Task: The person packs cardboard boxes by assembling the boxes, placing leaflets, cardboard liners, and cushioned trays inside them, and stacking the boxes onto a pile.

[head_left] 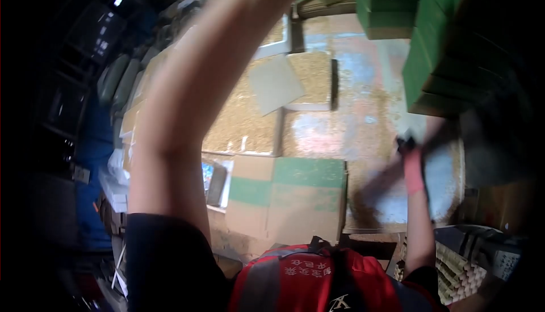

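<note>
My left arm (pixel 181 96) reaches up across the view, blurred; only a bit of red cuff shows at the top edge, and the hand is out of frame. Low on the right, my right hand (pixel 406 144) is small and smeared, dark beyond a pink cuff, over a worn blue and pink tabletop (pixel 363 124). Its fingers cannot be made out. Shallow boxes of golden, grainy material (pixel 244 133) stand left of the bare surface, with a grey square sheet (pixel 275 84) lying across them.
Green boxes (pixel 392 5) are stacked at the upper right. Nearer my body is a cardboard box (pixel 306 198) with green bands. Egg-tray-like stacks (pixel 454 272) sit at the lower right, and white packages (pixel 113 187) at the left.
</note>
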Motion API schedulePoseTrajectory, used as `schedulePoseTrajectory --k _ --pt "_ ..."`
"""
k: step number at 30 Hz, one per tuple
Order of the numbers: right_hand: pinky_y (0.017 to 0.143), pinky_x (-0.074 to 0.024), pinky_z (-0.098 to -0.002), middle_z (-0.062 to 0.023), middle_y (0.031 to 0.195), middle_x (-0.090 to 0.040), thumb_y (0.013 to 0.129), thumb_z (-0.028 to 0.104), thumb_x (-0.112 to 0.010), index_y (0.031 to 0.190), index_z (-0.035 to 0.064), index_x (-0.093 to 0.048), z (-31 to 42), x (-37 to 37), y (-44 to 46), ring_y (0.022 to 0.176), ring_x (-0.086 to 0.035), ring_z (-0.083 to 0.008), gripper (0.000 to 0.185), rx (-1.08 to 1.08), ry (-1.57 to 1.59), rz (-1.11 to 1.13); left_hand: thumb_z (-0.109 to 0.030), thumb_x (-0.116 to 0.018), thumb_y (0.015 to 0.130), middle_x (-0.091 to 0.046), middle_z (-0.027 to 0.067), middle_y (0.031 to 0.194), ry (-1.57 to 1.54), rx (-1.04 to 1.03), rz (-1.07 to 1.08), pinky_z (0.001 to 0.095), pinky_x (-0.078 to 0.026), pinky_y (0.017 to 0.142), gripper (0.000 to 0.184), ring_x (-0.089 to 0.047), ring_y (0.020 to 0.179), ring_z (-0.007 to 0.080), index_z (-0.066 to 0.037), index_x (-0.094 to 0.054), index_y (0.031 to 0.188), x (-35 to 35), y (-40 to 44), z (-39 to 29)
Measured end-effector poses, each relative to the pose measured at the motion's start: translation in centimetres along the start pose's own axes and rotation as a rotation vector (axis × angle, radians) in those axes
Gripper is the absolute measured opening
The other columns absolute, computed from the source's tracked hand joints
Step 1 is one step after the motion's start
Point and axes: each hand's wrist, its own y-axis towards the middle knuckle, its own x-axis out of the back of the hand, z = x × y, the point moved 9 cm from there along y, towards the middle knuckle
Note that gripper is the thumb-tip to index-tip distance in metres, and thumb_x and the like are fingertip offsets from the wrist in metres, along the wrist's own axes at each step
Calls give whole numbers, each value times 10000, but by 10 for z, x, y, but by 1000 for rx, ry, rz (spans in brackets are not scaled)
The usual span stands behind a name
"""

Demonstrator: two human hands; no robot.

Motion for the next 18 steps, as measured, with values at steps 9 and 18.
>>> schedulePoseTrajectory --k 9,18 --pt "983 -427 -412 -228 1271 -517 738 309 -803 1327 -49 -442 57 -152 -249 1155 -518 -343 778 -267 -520 186 -321 -683 801 -485 190 1359 666 1162 514 479 -360 1053 560 -436 1260 387 -62 -532 1274 305 -622 36" --pt "796 -501 -330 -88 1076 -649 906 310 -653 1233 -8 -575 161 -279 -312 937 -617 -192 463 -390 176 353 -590 -695 747 -327 326 1427 82 2132 -465 443 -361 1075 995 -416 1289 417 82 -352 1397 398 -920 -2"
